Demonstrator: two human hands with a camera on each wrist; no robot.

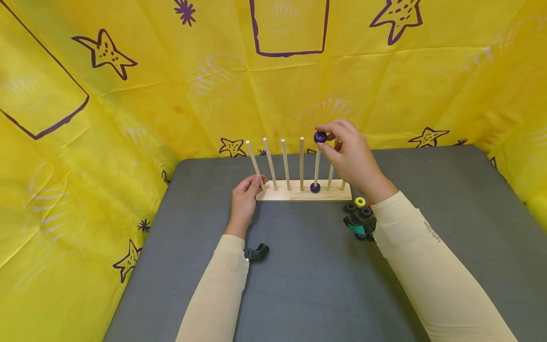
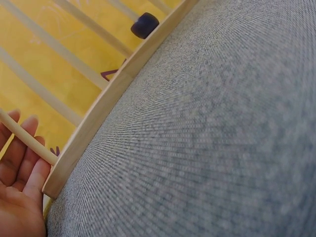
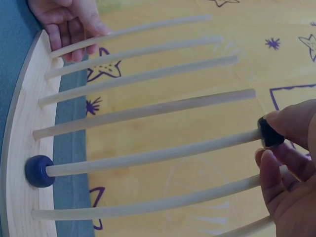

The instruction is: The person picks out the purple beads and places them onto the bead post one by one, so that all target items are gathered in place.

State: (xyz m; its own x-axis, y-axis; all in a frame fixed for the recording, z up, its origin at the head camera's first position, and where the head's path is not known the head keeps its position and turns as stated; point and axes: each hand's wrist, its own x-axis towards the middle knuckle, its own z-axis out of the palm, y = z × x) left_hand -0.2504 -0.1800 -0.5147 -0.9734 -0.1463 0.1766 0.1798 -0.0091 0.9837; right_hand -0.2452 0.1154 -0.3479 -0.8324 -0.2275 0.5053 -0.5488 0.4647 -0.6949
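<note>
creased yellow cloth (image 1: 166,109) behind, purple-outlined starfish (image 1: 106,54) and pale fish (image 1: 218,76) on it; grey tabletop (image 1: 303,280), far corners rounded.

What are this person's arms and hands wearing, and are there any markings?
The left sleeve and right sleeve are long, cream and reach the wrist; small dark lettering marks the right one. Each wrist carries a black bracket with small holes. Left hand and right hand wear no gloves.
</note>
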